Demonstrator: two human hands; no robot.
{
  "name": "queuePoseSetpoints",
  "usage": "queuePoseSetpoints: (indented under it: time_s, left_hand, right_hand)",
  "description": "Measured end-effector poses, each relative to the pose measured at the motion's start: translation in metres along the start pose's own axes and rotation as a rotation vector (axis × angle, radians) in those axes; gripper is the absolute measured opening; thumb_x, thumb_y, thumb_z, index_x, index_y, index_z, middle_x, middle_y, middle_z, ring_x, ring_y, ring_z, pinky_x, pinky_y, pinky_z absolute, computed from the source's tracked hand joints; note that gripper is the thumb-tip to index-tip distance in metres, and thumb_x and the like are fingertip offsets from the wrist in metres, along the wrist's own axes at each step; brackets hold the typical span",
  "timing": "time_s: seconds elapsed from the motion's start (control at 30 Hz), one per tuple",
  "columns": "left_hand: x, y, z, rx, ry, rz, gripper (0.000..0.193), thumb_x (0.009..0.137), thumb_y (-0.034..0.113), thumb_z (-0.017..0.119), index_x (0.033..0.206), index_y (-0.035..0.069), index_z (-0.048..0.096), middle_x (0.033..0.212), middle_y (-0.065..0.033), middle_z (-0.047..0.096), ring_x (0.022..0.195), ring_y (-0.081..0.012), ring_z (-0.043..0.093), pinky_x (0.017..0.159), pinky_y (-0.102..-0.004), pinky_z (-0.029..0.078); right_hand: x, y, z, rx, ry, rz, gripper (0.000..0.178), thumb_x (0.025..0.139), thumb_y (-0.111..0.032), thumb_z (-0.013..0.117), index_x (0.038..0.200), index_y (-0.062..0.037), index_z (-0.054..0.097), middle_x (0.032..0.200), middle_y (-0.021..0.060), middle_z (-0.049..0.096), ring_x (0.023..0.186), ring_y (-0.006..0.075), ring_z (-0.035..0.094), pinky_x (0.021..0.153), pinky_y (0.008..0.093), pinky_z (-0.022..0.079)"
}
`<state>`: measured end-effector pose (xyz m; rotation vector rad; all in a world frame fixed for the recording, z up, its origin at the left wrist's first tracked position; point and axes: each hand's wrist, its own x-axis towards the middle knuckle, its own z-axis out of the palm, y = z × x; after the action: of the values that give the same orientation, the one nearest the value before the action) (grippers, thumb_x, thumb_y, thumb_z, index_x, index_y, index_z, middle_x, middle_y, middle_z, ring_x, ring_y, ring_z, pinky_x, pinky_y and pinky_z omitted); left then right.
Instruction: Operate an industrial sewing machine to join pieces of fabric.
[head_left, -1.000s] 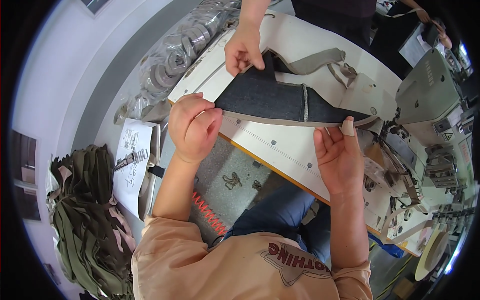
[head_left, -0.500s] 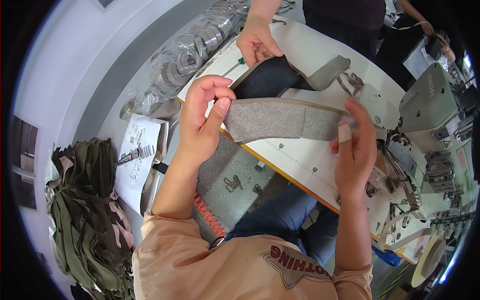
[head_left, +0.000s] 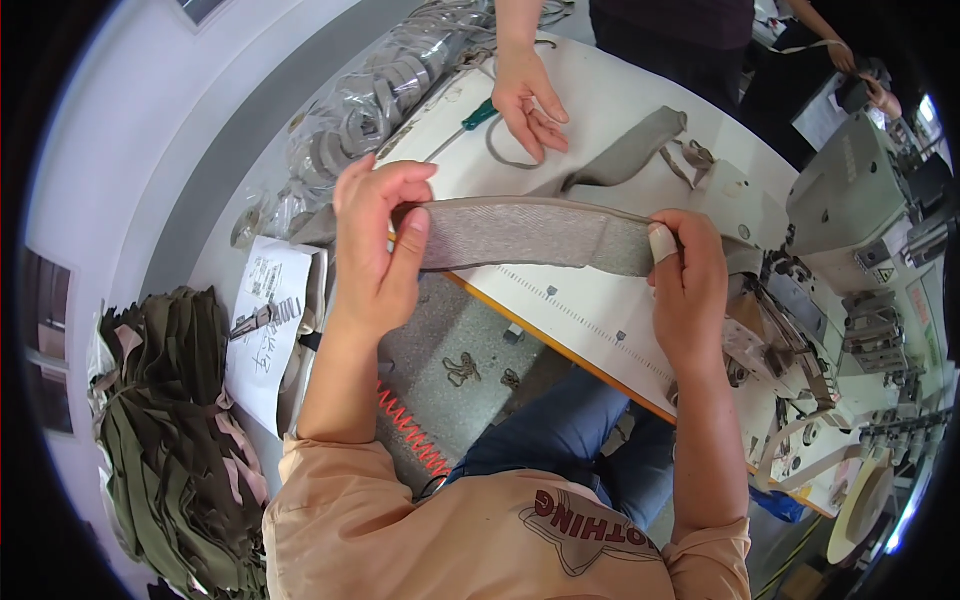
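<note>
A grey herringbone fabric band (head_left: 520, 235) with a narrow bound upper edge is stretched between my hands over the front edge of the white table (head_left: 590, 310). My left hand (head_left: 380, 250) pinches its left end between thumb and fingers. On the right, my right hand (head_left: 685, 275), with a bandage on one finger, grips the band near a seam. Behind it, a further grey fabric length (head_left: 630, 148) lies across the table. A co-worker's hand (head_left: 528, 105) hovers above the far side of the table, apart from the band.
A green-handled screwdriver (head_left: 480, 115) lies at the back left beside bagged rolls (head_left: 350, 120). The sewing machine (head_left: 850, 200) stands at the right. A bundle of dark green fabric (head_left: 165, 400) hangs at the left, next to a paper sheet (head_left: 268, 335). A red coiled hose (head_left: 410, 430) hangs below.
The co-worker's hand has let go of the fabric, and its dark underside has dropped from view. My right hand has closed on the band; my left hand has shifted left, drawing it straighter.
</note>
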<state>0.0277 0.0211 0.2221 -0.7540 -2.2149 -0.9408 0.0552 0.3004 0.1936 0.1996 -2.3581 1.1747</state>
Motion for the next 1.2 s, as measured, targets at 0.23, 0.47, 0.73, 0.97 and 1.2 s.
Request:
queuePoseSetpoints:
  time_s: [0.23, 0.47, 0.73, 0.97, 1.2]
  left_hand:
    - [-0.006, -0.009, 0.011, -0.048, -0.004, -0.128, 0.029, 0.086, 0.005, 0.05, 0.114, 0.004, 0.053, 0.088, -0.0056, 0.055, 0.086, -0.0181, 0.053, 0.102, -0.0402, 0.03]
    - [-0.01, -0.027, 0.02, -0.239, -0.019, -0.335, 0.028, 0.085, 0.0, 0.049, 0.113, 0.003, 0.052, 0.101, -0.0067, 0.052, 0.093, -0.0159, 0.05, 0.09, -0.0275, 0.038]
    - [-0.008, -0.041, 0.031, -0.198, -0.07, -0.347, 0.028, 0.084, -0.005, 0.047, 0.11, 0.003, 0.051, 0.1, -0.0046, 0.052, 0.094, -0.0143, 0.049, 0.09, -0.0263, 0.038]
    - [-0.003, -0.054, 0.037, -0.094, -0.137, -0.342, 0.026, 0.088, -0.005, 0.045, 0.112, 0.003, 0.052, 0.102, -0.0014, 0.051, 0.096, -0.0125, 0.048, 0.091, -0.0243, 0.036]
    - [0.028, -0.082, 0.055, 0.073, -0.163, -0.179, 0.014, 0.086, -0.002, 0.051, 0.097, 0.004, 0.059, 0.096, -0.0075, 0.059, 0.093, -0.0206, 0.054, 0.087, -0.0294, 0.04]
  right_hand:
    - [0.0, 0.0, -0.007, 0.101, -0.034, 0.036, 0.032, 0.086, 0.008, 0.041, 0.111, -0.0041, 0.058, 0.098, 0.0069, 0.054, 0.061, 0.0085, 0.047, 0.057, 0.0227, 0.041]
    - [-0.008, -0.006, 0.003, -0.127, 0.144, -0.207, 0.045, 0.082, 0.009, 0.037, 0.12, -0.0055, 0.055, 0.119, 0.0133, 0.054, 0.079, 0.0213, 0.061, 0.074, 0.0281, 0.05]
    - [-0.051, -0.029, -0.009, 0.263, -0.167, -0.04, 0.038, 0.082, 0.006, 0.053, 0.119, -0.0009, 0.055, 0.123, 0.015, 0.053, 0.085, 0.0243, 0.062, 0.074, 0.0305, 0.052]
    - [-0.079, -0.009, -0.041, 0.226, -0.093, 0.041, 0.035, 0.079, 0.006, 0.061, 0.114, -0.0005, 0.059, 0.119, 0.0161, 0.055, 0.085, 0.0225, 0.062, 0.073, 0.0305, 0.053]
    - [-0.096, 0.013, -0.077, -0.12, 0.12, 0.013, 0.032, 0.076, 0.005, 0.062, 0.107, -0.0011, 0.062, 0.109, 0.0142, 0.06, 0.091, 0.027, 0.059, 0.079, 0.0348, 0.049]
